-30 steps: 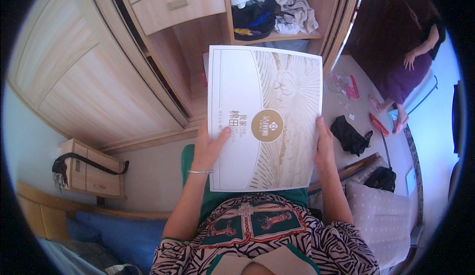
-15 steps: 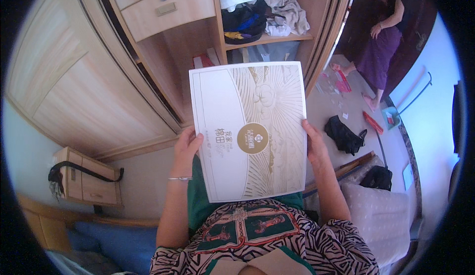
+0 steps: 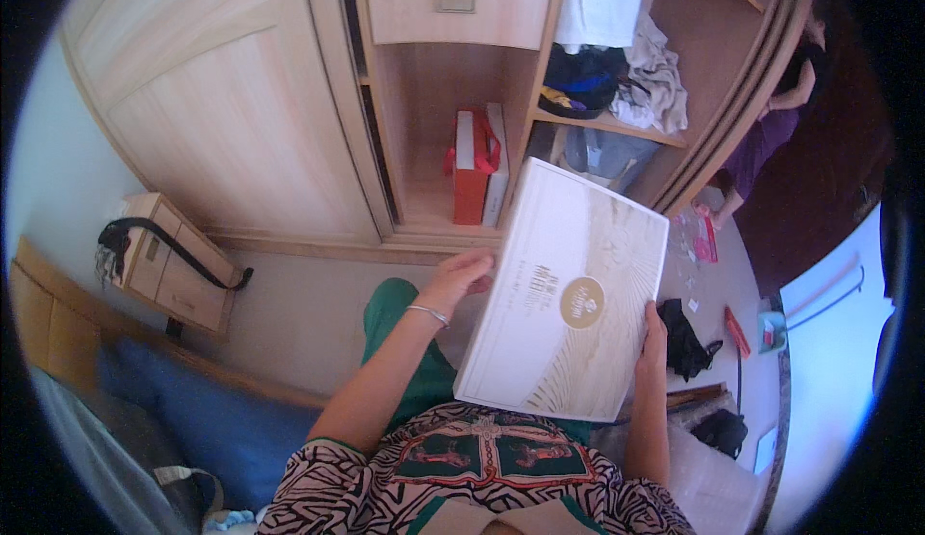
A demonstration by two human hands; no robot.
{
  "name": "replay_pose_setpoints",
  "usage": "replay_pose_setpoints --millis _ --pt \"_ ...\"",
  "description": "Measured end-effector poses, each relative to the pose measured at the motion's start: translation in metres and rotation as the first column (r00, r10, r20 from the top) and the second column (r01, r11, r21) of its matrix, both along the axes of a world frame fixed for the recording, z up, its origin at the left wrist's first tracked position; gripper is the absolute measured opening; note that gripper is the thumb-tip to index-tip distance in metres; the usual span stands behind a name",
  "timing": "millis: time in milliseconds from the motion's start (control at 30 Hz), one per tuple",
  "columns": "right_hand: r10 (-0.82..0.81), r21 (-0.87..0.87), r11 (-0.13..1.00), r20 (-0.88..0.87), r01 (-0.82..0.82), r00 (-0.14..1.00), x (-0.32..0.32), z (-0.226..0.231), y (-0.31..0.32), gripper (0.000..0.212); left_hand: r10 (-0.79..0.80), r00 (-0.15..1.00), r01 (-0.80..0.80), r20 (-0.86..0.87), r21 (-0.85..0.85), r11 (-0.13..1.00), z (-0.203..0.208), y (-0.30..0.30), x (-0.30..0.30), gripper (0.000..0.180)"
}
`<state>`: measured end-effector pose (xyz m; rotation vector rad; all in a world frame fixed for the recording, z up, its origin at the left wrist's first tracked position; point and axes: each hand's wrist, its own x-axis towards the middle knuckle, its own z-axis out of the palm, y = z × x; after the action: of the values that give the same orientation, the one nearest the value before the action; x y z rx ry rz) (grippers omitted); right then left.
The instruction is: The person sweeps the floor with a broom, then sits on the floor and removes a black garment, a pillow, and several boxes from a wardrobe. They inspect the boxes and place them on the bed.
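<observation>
A flat white gift box with gold line art and a round gold emblem is tilted in front of my body. My right hand grips its right edge, most of the fingers hidden behind it. At the left edge is my left hand, a bracelet on its wrist, with curled fingers against the box's side. Beyond the box, an open wardrobe compartment holds a red and white box with a red ribbon, standing upright beside a slim pale one.
Clothes and a dark bag fill a right-hand shelf. A drawer is closed above the compartment. At left stands a nightstand with a black strap. Another person is at far right, near a black bag on the floor.
My view has swung left, bringing the red and white box into fuller sight. The gift box has tilted clockwise and sits further right in view, still in my hands.
</observation>
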<state>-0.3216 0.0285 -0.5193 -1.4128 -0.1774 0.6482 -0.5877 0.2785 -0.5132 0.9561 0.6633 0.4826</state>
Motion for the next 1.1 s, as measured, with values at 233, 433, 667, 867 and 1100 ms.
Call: replay_pose_setpoints --millis 233,433,667,867,1100 --pt "0.137 0.188 0.975 -0.11 -0.115 0.984 -0.012 0.001 -0.007 0.06 -0.123 0.989 0.129 0.081 -0.076 0.989 0.019 0.008 0.013 0.03" --pt "0.144 0.294 0.952 -0.18 -0.086 0.973 -0.016 0.018 0.006 0.059 -0.22 0.962 0.226 0.164 -0.02 0.974 0.046 0.008 0.005 0.022" --pt "0.134 0.284 0.956 -0.199 -0.074 0.971 -0.027 0.007 0.033 0.061 -0.242 0.929 0.127 0.279 0.374 0.919 0.089 0.002 -0.008 0.042" --pt "0.217 0.309 0.937 -0.15 -0.162 0.965 -0.043 0.003 0.057 0.069 -0.267 0.85 -0.008 0.453 0.52 0.854 0.147 0.018 0.014 0.086" --pt "0.428 0.356 0.865 -0.157 -0.353 0.89 -0.071 -0.024 0.095 0.072 -0.319 0.782 0.059 0.535 0.446 0.893 0.196 0.056 0.053 0.09"
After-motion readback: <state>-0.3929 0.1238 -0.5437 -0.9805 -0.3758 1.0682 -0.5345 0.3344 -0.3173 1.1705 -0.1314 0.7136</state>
